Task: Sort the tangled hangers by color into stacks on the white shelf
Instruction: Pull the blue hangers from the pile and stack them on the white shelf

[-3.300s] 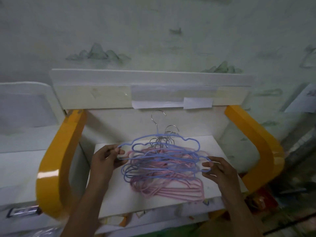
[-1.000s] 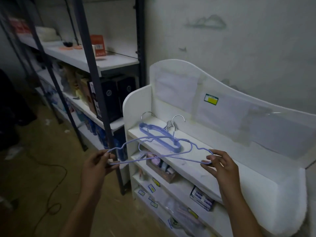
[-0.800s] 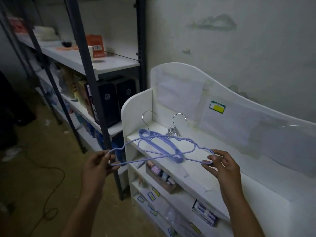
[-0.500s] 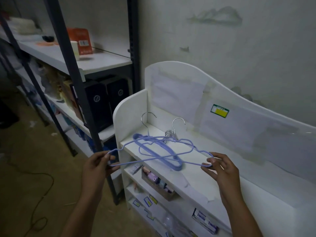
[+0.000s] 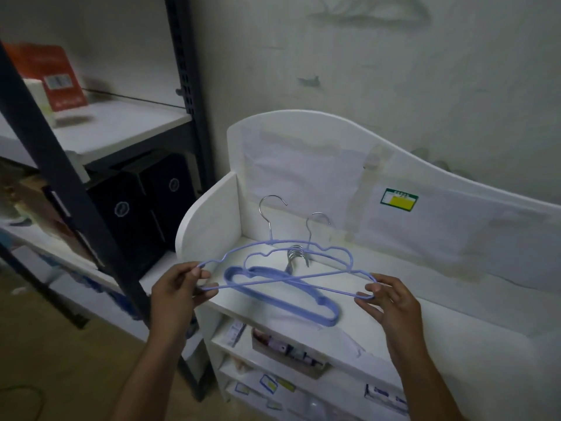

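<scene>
over the white shelf (image 5: 394, 326) now, you've swung away from the tangle: left hand (image 5: 179, 290) and right hand (image 5: 391, 302) each pinch an end of the purple hanger (image 5: 291, 279), hovering above the purple stack (image 5: 282, 294), ready to drop.

No text can be read. A green-and-yellow label (image 5: 399, 199) sits on the white shelf's back panel (image 5: 303, 153), its print too small to read. Left of that panel, a red box (image 5: 50, 74) carries a blurred barcode sticker (image 5: 58, 81).
</scene>
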The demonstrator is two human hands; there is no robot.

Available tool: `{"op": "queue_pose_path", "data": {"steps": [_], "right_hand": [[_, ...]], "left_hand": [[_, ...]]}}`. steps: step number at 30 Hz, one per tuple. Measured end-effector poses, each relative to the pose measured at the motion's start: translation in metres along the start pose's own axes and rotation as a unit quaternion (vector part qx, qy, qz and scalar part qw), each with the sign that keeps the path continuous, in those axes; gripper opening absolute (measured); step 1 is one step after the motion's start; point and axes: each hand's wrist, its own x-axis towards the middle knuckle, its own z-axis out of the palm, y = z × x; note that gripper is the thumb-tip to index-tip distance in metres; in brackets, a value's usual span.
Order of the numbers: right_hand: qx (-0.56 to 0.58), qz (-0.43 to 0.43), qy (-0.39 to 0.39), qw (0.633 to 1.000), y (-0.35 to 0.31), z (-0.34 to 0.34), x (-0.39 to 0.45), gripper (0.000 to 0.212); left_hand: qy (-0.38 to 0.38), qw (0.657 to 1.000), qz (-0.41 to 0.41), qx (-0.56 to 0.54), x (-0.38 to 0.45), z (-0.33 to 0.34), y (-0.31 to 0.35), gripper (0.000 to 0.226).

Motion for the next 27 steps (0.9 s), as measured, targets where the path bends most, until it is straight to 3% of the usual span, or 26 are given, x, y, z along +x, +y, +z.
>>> {"op": "queue_pose_path", "data": {"steps": [13,18,23,27], "right_hand": [[-0.003,0.061,0.067,0.996,0.069,0.041,-0.011,0.017],[-0.156,0.042,0.126,0.979,0.088,0.040,-0.002,0.016],[-0.361,0.007,0.111,0.926,0.093,0.035,0.001,0.014],[-0.312,0.050,0.100,0.944,0.089,0.032,-0.001,0.018]], "left_hand": [[-0.082,0.996,-0.038,0.023,0.056,-0.014,-0.023,0.014],[-0.091,0.994,-0.047,0.024,0.062,-0.015,-0.029,0.013],[-0.096,0.993,-0.057,0.028,0.070,-0.012,-0.035,0.014],[-0.109,0.992,-0.057,0.042,0.075,-0.005,-0.043,0.013]]}}
